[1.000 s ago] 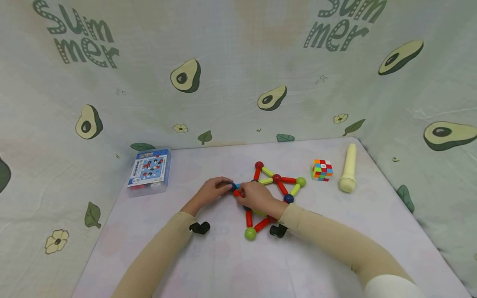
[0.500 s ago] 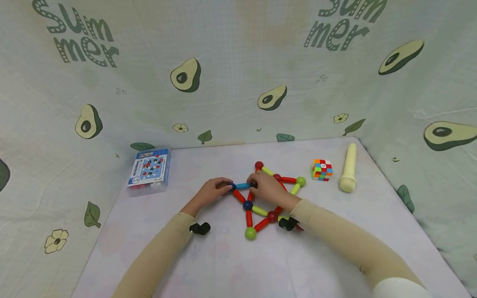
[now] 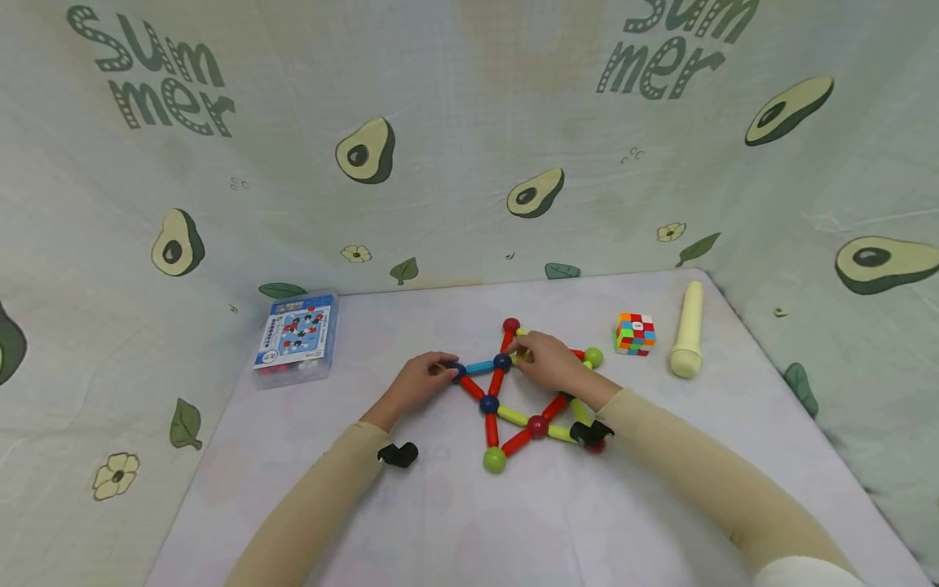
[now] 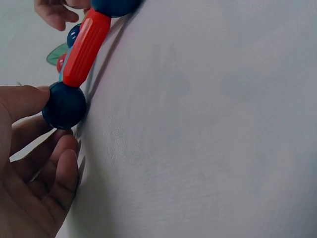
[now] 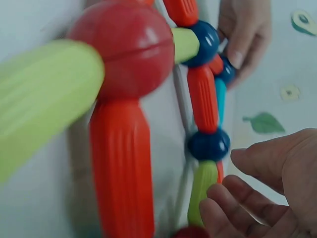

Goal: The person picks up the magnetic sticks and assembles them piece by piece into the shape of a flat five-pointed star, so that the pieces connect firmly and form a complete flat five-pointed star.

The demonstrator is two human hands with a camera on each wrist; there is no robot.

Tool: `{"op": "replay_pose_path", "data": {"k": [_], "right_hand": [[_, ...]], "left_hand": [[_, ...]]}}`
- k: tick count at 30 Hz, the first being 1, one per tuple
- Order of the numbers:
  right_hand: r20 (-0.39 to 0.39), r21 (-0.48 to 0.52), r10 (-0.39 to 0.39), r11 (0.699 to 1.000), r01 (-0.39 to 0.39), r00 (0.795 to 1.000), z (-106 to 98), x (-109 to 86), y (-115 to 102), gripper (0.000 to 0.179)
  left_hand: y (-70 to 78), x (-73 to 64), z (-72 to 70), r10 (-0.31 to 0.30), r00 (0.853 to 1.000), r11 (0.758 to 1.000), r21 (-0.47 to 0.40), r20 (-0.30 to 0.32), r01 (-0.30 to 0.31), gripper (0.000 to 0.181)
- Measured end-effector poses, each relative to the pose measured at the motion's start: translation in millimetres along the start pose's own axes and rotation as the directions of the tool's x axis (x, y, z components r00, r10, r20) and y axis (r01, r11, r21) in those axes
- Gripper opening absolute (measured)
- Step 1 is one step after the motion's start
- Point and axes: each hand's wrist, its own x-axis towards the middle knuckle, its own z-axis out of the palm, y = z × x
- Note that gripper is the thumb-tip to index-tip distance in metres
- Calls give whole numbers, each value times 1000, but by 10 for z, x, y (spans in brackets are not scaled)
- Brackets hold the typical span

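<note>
My left hand [image 3: 416, 386] pinches a dark blue ball [image 4: 64, 105] at the left corner of a magnetic stick-and-ball structure; its thumb and fingers lie around the ball. From that ball run a light blue rod [image 3: 480, 368] and a red rod [image 4: 87, 48]. The light blue rod meets another dark blue ball [image 5: 210, 145]. My right hand [image 3: 552, 364] is just right of that ball, over the structure. In the right wrist view its thumb and fingers are apart, beside a yellow-green rod [image 5: 203, 191]; whether they touch it I cannot tell. Its forearm hides part of the structure's right side.
A clear box with a blue printed label [image 3: 295, 338] stands at the back left of the table [image 3: 440, 522]. A puzzle cube [image 3: 634, 334] and a cream microphone-shaped object [image 3: 687, 330] stand at the back right. Patterned cloth [image 3: 455, 122] hangs behind.
My right hand has moved right, from the light blue rod to past its right-hand ball, uncovering rod and ball. My left hand stays on the corner ball.
</note>
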Motion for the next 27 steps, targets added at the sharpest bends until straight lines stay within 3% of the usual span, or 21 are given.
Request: {"op": "replay_pose_path", "data": {"k": [5, 7, 11, 16, 21, 27], "right_hand": [[-27, 30, 44, 999, -43, 999, -162, -182, 235, 23], [-32, 34, 63, 998, -61, 998, -218, -254, 310, 24], [-36, 22, 102, 995, -101, 994, -300, -391, 413, 25], [-3, -7, 166, 986, -166, 986, -308, -515, 472, 26], [25, -40, 198, 980, -196, 980, -218, -541, 421, 32], [40, 11, 100, 995, -101, 994, -112, -530, 353, 43]], "left_hand": [[115, -65, 83, 72, 991, 993, 98, -116, -60, 33], [209, -113, 128, 92, 987, 986, 150, -133, -71, 30], [430, -221, 254, 94, 992, 957, 283, -82, -67, 28], [628, -295, 438, 74, 996, 911, 409, -46, -49, 39], [640, -303, 531, 83, 996, 902, 428, -44, -57, 41], [517, -263, 414, 49, 994, 904, 427, -94, -4, 39]]}}
